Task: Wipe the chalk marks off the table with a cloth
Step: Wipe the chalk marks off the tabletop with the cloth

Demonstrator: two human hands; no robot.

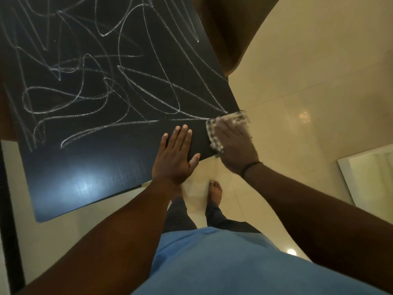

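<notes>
I have my left hand (pixel 175 155) laid flat on the black table (pixel 63 177), fingers together and stretched out, thumb hooked over the near edge, holding nothing and seemingly steadying the top. My right hand (pixel 234 143) is pressed down on the cloth (pixel 214 133) at the table's near right corner; the hand is blurred, so I cannot tell whether the fingers are curled around the fabric or merely spread over it, but the cloth sits under the palm and shows along the hand's left side and beyond the fingertips. As I judge it, the job has barely begun: the strip of table nearest me, from the glare patch across to the corner, carries no chalk, while the chalk marks (pixel 127 86) loop and cross over nearly all the rest of the surface, thick and unbroken right up to the far edge of view. The nearest stroke ends just beside the cloth. What shows of the cloth is a pale, patterned band whose long axis runs from the near table edge away toward the corner, roughly in line with my right fingers, pointing up and slightly right in the view.
</notes>
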